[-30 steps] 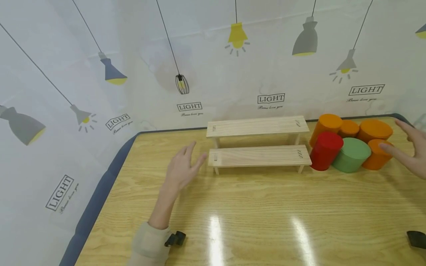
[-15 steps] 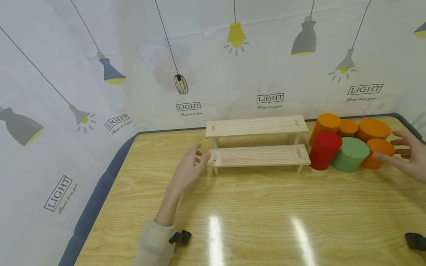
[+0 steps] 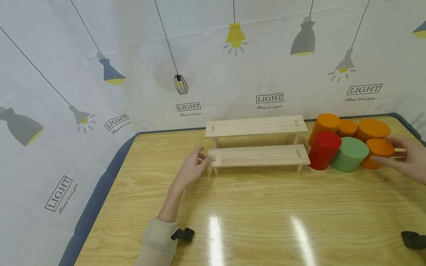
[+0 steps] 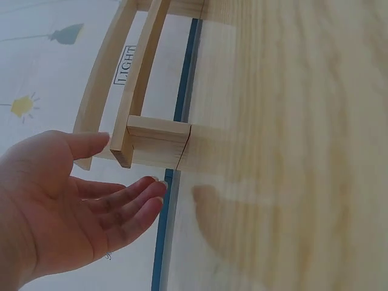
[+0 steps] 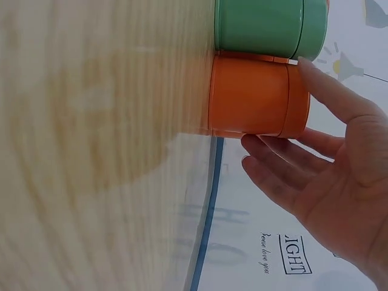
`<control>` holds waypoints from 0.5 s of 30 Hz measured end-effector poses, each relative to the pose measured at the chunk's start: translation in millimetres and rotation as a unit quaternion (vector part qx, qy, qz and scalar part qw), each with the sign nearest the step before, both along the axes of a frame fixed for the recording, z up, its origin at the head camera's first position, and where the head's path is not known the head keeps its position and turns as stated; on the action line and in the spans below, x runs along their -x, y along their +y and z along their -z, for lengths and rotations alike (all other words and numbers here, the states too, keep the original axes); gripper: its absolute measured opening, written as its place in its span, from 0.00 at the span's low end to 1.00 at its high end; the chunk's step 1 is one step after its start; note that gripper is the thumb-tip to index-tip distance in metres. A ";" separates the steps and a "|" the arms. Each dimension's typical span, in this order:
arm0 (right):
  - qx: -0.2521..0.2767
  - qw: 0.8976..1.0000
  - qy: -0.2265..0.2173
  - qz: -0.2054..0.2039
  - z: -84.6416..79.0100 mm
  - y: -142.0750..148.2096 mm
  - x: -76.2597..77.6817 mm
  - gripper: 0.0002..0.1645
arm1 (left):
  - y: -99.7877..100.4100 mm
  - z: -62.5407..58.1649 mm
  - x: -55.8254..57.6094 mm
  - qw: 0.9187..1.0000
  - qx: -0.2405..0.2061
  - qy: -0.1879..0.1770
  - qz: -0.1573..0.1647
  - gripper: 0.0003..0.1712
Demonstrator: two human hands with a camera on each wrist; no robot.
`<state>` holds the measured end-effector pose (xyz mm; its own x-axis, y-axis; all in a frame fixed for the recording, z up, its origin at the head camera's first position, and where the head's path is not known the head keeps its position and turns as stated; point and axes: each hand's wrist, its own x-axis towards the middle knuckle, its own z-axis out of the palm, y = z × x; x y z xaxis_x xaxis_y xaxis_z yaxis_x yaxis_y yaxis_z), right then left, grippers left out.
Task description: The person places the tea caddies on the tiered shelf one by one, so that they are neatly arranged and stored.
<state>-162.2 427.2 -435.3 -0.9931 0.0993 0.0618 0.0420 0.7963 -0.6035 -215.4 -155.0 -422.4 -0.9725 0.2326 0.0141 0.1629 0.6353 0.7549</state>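
Observation:
My left hand (image 3: 192,168) is at the left end of the front wooden riser (image 3: 259,156), its thumb tip close to the board's end. In the left wrist view the palm is bare and the fingers (image 4: 142,209) are loosely bent, holding nothing; contact with the wood cannot be told. At the far right, my right hand (image 3: 407,159) holds the small front orange canister (image 3: 380,147) between thumb and fingers. In the right wrist view the thumb lies by the lid of this orange canister (image 5: 254,97) and the fingertips (image 5: 248,145) along its opposite side. It stands upright on the table.
A green canister (image 3: 350,154) and a red canister (image 3: 324,149) stand left of the held one. Several more orange canisters (image 3: 373,129) are behind. A taller wooden riser (image 3: 256,126) stands behind the front one on the wooden table (image 3: 253,207), near its far edge.
My left hand has moved right and its fingers have bent at the riser's end. My right hand has come down and closed in around the small orange canister. Canisters and risers have stayed put.

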 end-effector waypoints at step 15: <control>-0.024 1.000 0.017 0.002 35.2 33.1 18.5 0.50 | -1.1 -1.2 0.8 0.997 -0.060 -0.028 0.025 0.26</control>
